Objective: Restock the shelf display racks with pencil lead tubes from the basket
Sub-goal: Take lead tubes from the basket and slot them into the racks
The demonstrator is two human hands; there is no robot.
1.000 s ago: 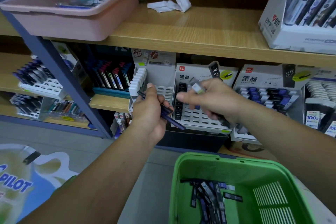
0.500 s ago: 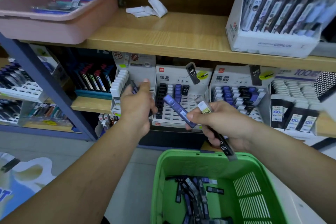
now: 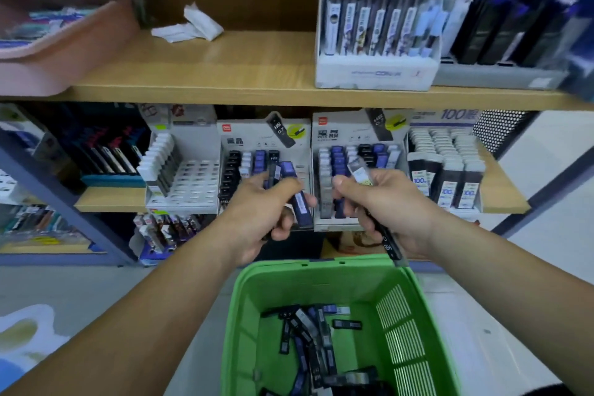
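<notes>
My left hand (image 3: 262, 209) grips a blue lead tube (image 3: 297, 196) together with a black one, in front of the middle white display rack (image 3: 257, 145). My right hand (image 3: 382, 206) holds a grey tube (image 3: 360, 172) between thumb and finger, with a black tube (image 3: 387, 243) sticking out below the palm. It hovers before the second rack (image 3: 356, 141), which holds blue, black and grey tubes. The green basket (image 3: 244, 315) sits below my arms, with several loose lead tubes (image 3: 308, 334) on its bottom.
A nearly bare white rack (image 3: 189, 177) stands left of the middle one, and a rack of white-capped tubes (image 3: 446, 167) stands on the right. On the wooden shelf above are a pink tray (image 3: 64, 45), crumpled paper (image 3: 189, 26) and a white pen box (image 3: 376, 74).
The view has shifted right. The blue tube has passed from my right hand's side into my left hand, which moved right to the middle rack. My right hand moved right toward the second rack.
</notes>
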